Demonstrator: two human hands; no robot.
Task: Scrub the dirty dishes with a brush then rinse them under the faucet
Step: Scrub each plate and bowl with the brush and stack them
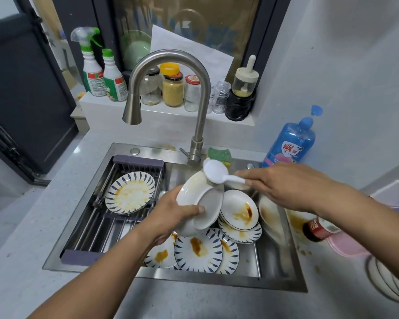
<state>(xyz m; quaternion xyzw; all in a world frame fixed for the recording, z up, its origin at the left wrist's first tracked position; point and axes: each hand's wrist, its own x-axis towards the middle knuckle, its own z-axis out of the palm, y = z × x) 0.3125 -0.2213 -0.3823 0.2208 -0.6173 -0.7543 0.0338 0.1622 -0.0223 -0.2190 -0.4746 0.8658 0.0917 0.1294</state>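
Over the sink (274, 268), left hand (171, 217) grips bowl (200, 203), right hand (283, 185) brush (217, 172).

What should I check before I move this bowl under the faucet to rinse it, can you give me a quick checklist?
1. Left hand has a firm hold on the white bowl: ok, fingers wrap its rim.
2. Brush held in the right hand: ok, its head rests on the bowl.
3. Bowl scrubbed clean: not ok, a yellowish smear shows near the brush.
4. Faucet running: not ok, no stream visible.
5. Spout over the open basin: not ok, it points over the drying rack side.
6. Faucet lever within reach: ok, just behind the bowl.
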